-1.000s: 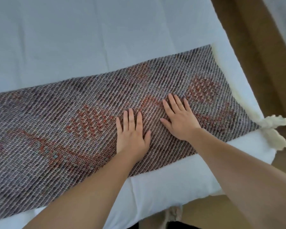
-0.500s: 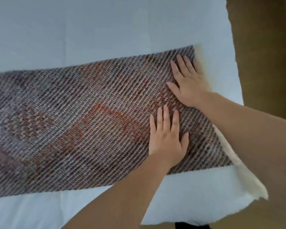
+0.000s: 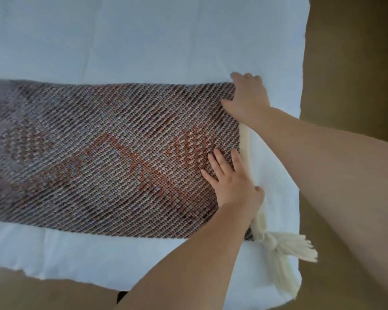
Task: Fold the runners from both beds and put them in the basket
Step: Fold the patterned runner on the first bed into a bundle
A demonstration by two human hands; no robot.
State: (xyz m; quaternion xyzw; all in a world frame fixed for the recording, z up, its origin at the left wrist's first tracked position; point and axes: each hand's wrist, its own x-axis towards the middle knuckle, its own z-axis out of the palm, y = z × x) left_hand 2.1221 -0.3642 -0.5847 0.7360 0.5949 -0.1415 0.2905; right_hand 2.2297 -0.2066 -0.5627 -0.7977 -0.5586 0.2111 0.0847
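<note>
I see the woven runner [image 3: 103,153] lying flat across the white bed [image 3: 143,36]. My left hand [image 3: 231,182] presses open-palmed near its right end, gripping nothing. My right hand [image 3: 249,97] curls over the far right corner. A cream tassel [image 3: 285,245] trails off the near corner.

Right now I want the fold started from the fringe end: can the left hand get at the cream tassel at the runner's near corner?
Probably yes. The left hand lies flat on the runner beside that edge, and the tassel lies uncovered on the sheet just behind the wrist, nothing between.
</note>
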